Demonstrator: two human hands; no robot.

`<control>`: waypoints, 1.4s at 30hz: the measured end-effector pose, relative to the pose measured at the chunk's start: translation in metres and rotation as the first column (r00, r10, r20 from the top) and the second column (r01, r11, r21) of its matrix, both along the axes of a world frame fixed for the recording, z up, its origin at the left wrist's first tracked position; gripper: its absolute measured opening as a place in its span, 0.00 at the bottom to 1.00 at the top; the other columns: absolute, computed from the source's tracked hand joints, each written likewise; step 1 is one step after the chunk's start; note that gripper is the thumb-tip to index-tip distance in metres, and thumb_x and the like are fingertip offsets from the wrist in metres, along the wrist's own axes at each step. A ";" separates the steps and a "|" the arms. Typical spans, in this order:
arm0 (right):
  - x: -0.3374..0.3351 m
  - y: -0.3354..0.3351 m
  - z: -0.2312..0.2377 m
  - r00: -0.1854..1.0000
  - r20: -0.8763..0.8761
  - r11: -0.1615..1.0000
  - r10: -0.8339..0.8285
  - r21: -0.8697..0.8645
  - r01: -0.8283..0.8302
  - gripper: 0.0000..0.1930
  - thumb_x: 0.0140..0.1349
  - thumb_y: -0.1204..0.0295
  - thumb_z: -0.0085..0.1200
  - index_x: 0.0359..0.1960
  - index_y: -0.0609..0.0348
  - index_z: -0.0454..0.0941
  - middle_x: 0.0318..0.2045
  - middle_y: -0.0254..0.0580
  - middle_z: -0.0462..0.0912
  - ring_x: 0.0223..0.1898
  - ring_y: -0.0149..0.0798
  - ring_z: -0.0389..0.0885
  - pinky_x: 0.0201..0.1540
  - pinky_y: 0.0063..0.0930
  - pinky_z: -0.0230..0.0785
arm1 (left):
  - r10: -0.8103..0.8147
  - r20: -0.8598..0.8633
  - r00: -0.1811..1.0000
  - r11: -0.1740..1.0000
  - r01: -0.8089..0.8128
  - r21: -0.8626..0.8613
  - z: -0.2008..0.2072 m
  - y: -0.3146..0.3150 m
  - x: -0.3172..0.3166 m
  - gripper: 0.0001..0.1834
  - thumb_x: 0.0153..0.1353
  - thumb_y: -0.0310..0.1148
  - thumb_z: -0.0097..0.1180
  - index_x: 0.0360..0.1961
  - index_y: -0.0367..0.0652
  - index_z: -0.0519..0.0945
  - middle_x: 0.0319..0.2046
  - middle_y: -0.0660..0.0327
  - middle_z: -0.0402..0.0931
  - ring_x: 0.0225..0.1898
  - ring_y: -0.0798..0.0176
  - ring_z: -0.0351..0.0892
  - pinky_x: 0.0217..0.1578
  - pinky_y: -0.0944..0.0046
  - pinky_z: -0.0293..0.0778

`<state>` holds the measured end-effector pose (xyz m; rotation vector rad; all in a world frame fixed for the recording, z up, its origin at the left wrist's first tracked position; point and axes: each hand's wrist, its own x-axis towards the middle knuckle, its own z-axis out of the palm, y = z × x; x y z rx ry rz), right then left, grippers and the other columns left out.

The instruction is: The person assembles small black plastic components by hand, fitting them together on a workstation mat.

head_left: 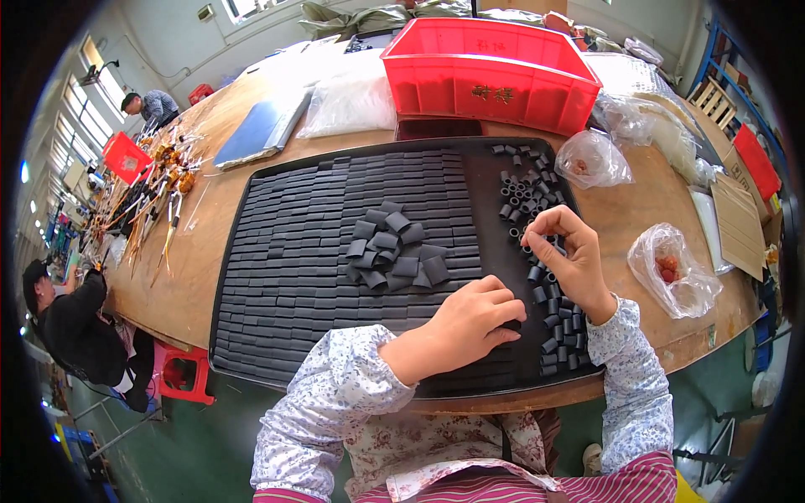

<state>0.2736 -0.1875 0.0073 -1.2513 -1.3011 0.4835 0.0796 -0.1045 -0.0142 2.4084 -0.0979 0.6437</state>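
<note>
A large black tray (482, 201) lies before me on the wooden table. Flat black sleeve pieces (285, 251) fill its left and middle in tight rows, with a loose heap of similar flat pieces (405, 267) on top. Short round black tubes (549, 323) are scattered down the right side. My right hand (570, 256) is over these tubes, thumb and forefinger pinched; whatever is between the tips is too small to make out. Low over the rows' right edge, my left hand (470, 325) has its fingers curled together towards the tubes, and what they hold, if anything, is hidden.
Behind the tray stands a red plastic crate (495, 88). Clear plastic bags (673, 270) lie to the right, a blue folder (262, 130) and white plastic bag (348, 105) to the far left. Wired parts (172, 180) cover the left table end, where two people (75, 327) sit. A red stool (186, 373) stands below.
</note>
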 end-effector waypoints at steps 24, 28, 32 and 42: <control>0.001 0.005 -0.010 0.962 0.232 0.989 -0.146 0.016 0.146 0.08 0.61 0.83 0.58 0.41 0.64 0.74 0.36 0.36 0.79 0.39 0.27 0.78 0.47 0.22 0.71 | 0.347 0.056 0.936 0.920 -0.351 0.175 0.007 0.085 -0.054 0.18 0.46 0.39 0.75 0.39 0.51 0.85 0.43 0.65 0.79 0.54 0.53 0.70 0.58 0.51 0.64; 0.006 0.000 -0.009 0.950 0.275 0.988 -0.150 0.020 0.150 0.08 0.62 0.82 0.57 0.41 0.64 0.74 0.35 0.35 0.77 0.39 0.27 0.77 0.47 0.22 0.70 | 0.326 0.036 0.945 0.942 -0.328 0.076 0.012 0.079 -0.050 0.17 0.46 0.35 0.75 0.34 0.49 0.79 0.39 0.67 0.78 0.51 0.56 0.71 0.54 0.52 0.63; 0.003 0.003 -0.009 0.957 0.262 0.992 -0.125 -0.001 0.129 0.08 0.62 0.83 0.56 0.41 0.63 0.73 0.34 0.34 0.76 0.38 0.27 0.75 0.47 0.22 0.69 | 0.224 0.030 0.974 0.970 -0.220 -0.102 0.014 0.072 -0.050 0.13 0.50 0.27 0.72 0.32 0.42 0.77 0.31 0.62 0.77 0.38 0.57 0.75 0.41 0.59 0.70; 0.004 0.002 -0.011 0.943 0.309 0.989 -0.126 -0.031 0.142 0.07 0.61 0.84 0.56 0.38 0.62 0.74 0.33 0.34 0.76 0.36 0.28 0.75 0.44 0.22 0.68 | 0.008 -0.105 0.994 0.728 -0.078 -0.681 0.015 0.053 -0.046 0.07 0.61 0.21 0.63 0.39 0.35 0.78 0.33 0.65 0.78 0.36 0.75 0.77 0.41 0.71 0.76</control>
